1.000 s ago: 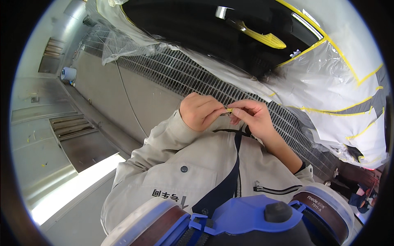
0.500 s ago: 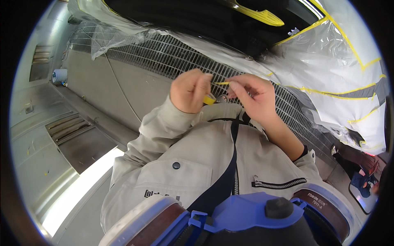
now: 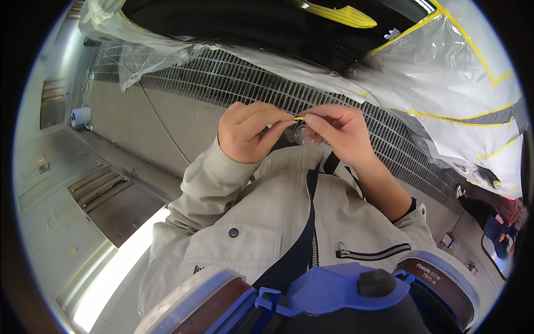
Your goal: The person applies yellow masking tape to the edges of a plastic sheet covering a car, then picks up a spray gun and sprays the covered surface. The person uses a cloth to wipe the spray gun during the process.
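Observation:
My left hand (image 3: 251, 132) and my right hand (image 3: 338, 129) meet above my torso, fingertips pinched on a short, narrow strip of yellow tape (image 3: 298, 118). The thumb of each lies along the strip, and my right hand's lower fingers are curled underneath. Beyond them is a black car panel (image 3: 250, 25) with a yellow-taped handle (image 3: 336, 14), edged by white and clear masking sheets (image 3: 434, 72) with yellow tape lines. My grey jacket and a blue respirator (image 3: 339, 289) fill the lower view.
A metal floor grating (image 3: 222, 78) runs between me and the covered car. A hose (image 3: 161, 122) crosses the grey floor at left, near a white bucket (image 3: 79, 117) and wall vents (image 3: 97, 192). Another person (image 3: 484, 214) is at far right.
Half a second ago my hands were slightly apart and a yellow tape roll showed under my left hand. Now my fingertips have come together and the roll is out of sight.

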A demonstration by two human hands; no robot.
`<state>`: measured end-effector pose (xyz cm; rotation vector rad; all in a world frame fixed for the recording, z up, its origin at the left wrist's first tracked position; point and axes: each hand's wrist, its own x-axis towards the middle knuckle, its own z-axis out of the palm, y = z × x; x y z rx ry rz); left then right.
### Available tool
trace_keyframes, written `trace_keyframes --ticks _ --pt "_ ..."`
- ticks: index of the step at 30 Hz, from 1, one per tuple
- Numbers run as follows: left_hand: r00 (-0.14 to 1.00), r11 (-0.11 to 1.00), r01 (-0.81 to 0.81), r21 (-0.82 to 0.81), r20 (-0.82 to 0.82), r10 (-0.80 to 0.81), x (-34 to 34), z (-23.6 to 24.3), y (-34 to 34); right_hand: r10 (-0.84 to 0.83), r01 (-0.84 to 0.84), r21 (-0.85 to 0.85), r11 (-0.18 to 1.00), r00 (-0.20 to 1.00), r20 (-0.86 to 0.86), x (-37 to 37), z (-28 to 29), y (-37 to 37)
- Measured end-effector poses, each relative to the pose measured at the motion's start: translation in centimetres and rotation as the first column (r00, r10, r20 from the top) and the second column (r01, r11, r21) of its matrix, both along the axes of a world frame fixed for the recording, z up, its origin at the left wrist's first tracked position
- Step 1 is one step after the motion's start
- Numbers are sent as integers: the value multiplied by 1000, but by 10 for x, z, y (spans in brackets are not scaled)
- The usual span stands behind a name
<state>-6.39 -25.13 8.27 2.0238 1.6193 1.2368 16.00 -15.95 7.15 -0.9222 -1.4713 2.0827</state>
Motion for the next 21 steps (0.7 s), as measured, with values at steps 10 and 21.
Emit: trace_keyframes --ticks 10,21 --pt "999 993 36 -110 42 -31 5 -28 53 -165 180 309 934 984 -72 18 -39 25" --pt "884 925 39 -378 444 144 -11 -61 106 -299 232 630 741 954 0 -6 -55 95"
